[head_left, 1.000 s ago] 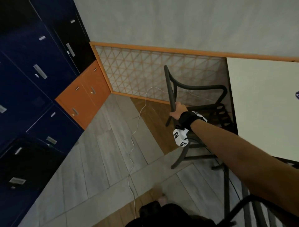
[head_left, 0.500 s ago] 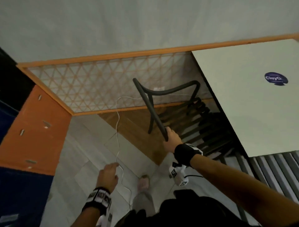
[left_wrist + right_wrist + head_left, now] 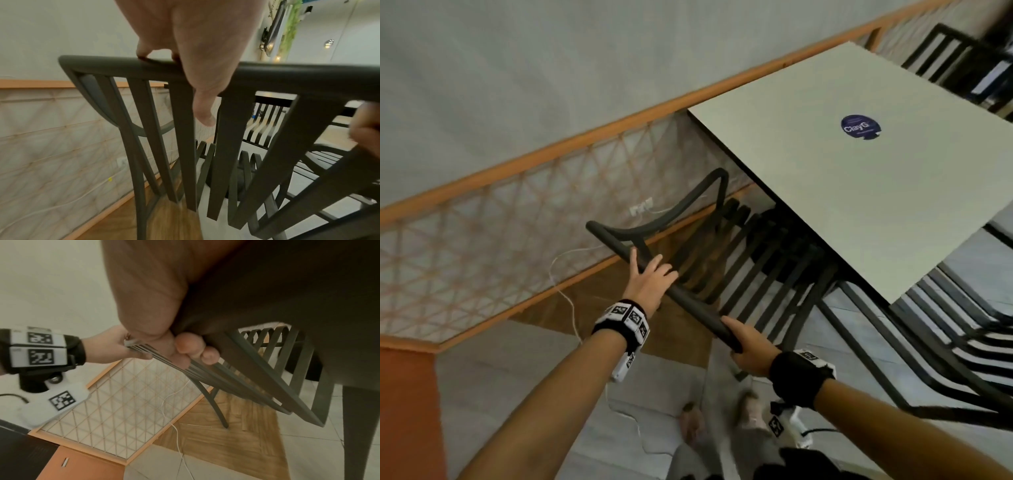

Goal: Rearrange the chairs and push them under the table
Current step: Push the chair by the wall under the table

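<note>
— Lattice-panelled wall on the left, white cable trailing below. Chair?

— Dark slatted chair, seat partly beneath tabletop. Left hand draped over top rail, right hand curled round its end.

— Handling?

— Probably rigid, light; best gripped there. Count: three chairs visible, one tabletop.

chair seat under table, cable left

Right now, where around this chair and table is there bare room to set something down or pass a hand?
Free: the table top around its blue sticker. Crowded: under the table edge, where the chair seat slats pack in; both the left hand and right hand occupy the top rail, and a white cable trails across the floor.
</note>
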A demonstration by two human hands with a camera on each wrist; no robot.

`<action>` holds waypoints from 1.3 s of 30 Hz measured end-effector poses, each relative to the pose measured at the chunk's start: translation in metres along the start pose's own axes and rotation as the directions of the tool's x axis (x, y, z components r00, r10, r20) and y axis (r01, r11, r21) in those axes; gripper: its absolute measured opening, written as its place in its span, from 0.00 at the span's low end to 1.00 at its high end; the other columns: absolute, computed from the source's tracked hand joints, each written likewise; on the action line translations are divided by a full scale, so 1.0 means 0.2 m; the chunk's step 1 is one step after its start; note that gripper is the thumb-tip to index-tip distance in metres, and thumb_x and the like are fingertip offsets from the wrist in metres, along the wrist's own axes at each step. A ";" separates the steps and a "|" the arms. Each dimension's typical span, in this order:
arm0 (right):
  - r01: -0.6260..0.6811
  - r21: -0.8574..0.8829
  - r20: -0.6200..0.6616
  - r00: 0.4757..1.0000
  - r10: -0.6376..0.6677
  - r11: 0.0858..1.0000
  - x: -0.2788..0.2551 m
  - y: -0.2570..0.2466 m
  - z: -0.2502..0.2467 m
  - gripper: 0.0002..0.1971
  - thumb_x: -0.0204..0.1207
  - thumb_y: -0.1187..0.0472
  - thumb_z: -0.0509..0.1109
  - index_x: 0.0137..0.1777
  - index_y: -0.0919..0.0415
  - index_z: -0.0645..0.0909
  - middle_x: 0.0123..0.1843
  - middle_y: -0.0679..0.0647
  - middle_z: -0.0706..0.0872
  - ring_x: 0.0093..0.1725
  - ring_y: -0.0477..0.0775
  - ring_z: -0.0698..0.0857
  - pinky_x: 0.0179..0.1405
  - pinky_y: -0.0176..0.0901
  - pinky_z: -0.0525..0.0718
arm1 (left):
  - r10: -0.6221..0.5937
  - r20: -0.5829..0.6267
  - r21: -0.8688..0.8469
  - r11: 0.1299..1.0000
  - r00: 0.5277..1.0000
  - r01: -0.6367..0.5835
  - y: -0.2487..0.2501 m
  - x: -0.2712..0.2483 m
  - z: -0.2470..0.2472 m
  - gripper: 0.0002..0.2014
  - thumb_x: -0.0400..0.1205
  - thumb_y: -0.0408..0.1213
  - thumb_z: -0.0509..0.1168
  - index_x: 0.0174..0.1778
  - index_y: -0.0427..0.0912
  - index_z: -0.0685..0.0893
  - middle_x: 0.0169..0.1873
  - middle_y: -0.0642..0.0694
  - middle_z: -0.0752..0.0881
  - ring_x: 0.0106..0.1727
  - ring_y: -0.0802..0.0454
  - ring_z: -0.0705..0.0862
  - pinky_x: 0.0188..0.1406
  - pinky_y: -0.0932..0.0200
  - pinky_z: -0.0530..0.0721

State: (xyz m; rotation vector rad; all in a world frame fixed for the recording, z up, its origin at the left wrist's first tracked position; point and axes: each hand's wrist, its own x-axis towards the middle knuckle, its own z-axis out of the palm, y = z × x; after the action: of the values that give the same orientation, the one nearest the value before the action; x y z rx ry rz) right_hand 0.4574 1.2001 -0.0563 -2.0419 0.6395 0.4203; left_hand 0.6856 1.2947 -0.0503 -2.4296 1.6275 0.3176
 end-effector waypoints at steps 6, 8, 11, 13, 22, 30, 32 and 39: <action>0.013 0.057 -0.022 1.000 -0.012 0.998 0.07 -0.07 0.05 0.21 0.70 0.72 0.63 0.63 0.57 0.73 0.54 0.55 0.80 0.50 0.53 0.79 0.53 0.52 0.81 | -0.015 0.125 0.098 0.995 0.992 0.003 -0.08 0.10 -0.08 0.08 0.77 0.35 0.69 0.45 0.55 0.87 0.49 0.55 0.88 0.72 0.47 0.74 0.72 0.13 0.38; 0.032 0.070 -0.051 0.998 -0.029 0.997 0.11 -0.11 0.08 0.15 0.68 0.72 0.62 0.53 0.57 0.73 0.49 0.55 0.79 0.47 0.53 0.77 0.50 0.53 0.78 | -0.033 0.147 0.116 0.993 0.989 0.016 -0.14 0.12 -0.09 0.09 0.77 0.34 0.70 0.45 0.55 0.87 0.46 0.54 0.88 0.69 0.47 0.75 0.71 0.12 0.40; 0.054 0.088 -0.074 0.996 -0.047 0.995 0.18 -0.17 0.10 0.17 0.65 0.72 0.62 0.49 0.52 0.70 0.48 0.53 0.78 0.47 0.54 0.77 0.48 0.49 0.76 | -0.077 0.175 0.114 0.992 0.982 0.058 -0.19 0.17 -0.11 0.10 0.77 0.34 0.70 0.47 0.57 0.87 0.52 0.52 0.86 0.72 0.47 0.73 0.70 0.11 0.39; 0.058 0.086 -0.081 0.995 -0.051 0.995 0.20 -0.19 0.10 0.17 0.65 0.73 0.64 0.49 0.52 0.70 0.48 0.52 0.77 0.46 0.54 0.77 0.47 0.49 0.75 | -0.109 0.204 0.107 0.990 0.973 0.089 -0.20 0.20 -0.14 0.09 0.78 0.36 0.69 0.48 0.57 0.86 0.55 0.50 0.84 0.72 0.46 0.71 0.69 0.10 0.39; 0.019 0.123 -0.149 0.989 -0.001 0.992 0.34 -0.26 -0.02 0.19 0.68 0.72 0.65 0.59 0.59 0.73 0.51 0.54 0.79 0.48 0.54 0.80 0.47 0.48 0.80 | -0.104 0.214 0.086 0.992 0.971 0.087 -0.24 0.42 -0.23 0.07 0.79 0.33 0.68 0.44 0.52 0.87 0.50 0.47 0.83 0.68 0.43 0.71 0.69 0.10 0.43; 0.010 0.128 -0.179 0.984 0.013 0.992 0.43 -0.20 -0.18 0.21 0.67 0.73 0.66 0.61 0.62 0.73 0.55 0.60 0.81 0.53 0.59 0.81 0.51 0.50 0.80 | -0.067 0.181 0.089 0.995 0.981 0.051 -0.18 0.61 -0.32 0.08 0.78 0.32 0.68 0.48 0.51 0.86 0.52 0.44 0.81 0.68 0.42 0.71 0.71 0.12 0.42; 0.009 0.124 -0.189 0.982 0.015 0.992 0.44 -0.18 -0.22 0.20 0.67 0.73 0.66 0.59 0.62 0.74 0.55 0.60 0.81 0.53 0.60 0.82 0.52 0.52 0.81 | -0.057 0.171 0.083 0.996 0.984 0.043 -0.17 0.65 -0.33 0.10 0.78 0.30 0.68 0.47 0.51 0.86 0.51 0.45 0.81 0.68 0.42 0.72 0.71 0.12 0.42; 0.004 0.138 -0.217 0.976 0.026 0.990 0.48 -0.10 -0.33 0.19 0.67 0.74 0.65 0.57 0.60 0.74 0.52 0.59 0.82 0.51 0.59 0.81 0.54 0.56 0.82 | -0.048 0.127 0.090 0.995 0.991 0.037 -0.11 0.79 -0.34 0.14 0.77 0.27 0.68 0.46 0.54 0.86 0.51 0.46 0.80 0.70 0.45 0.71 0.71 0.11 0.43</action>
State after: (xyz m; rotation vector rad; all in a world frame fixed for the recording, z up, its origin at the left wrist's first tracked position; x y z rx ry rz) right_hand 0.5487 1.1266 -0.0599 -1.9681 0.7907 0.1536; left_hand 0.7690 1.1439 -0.0305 -2.3244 1.5020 0.3797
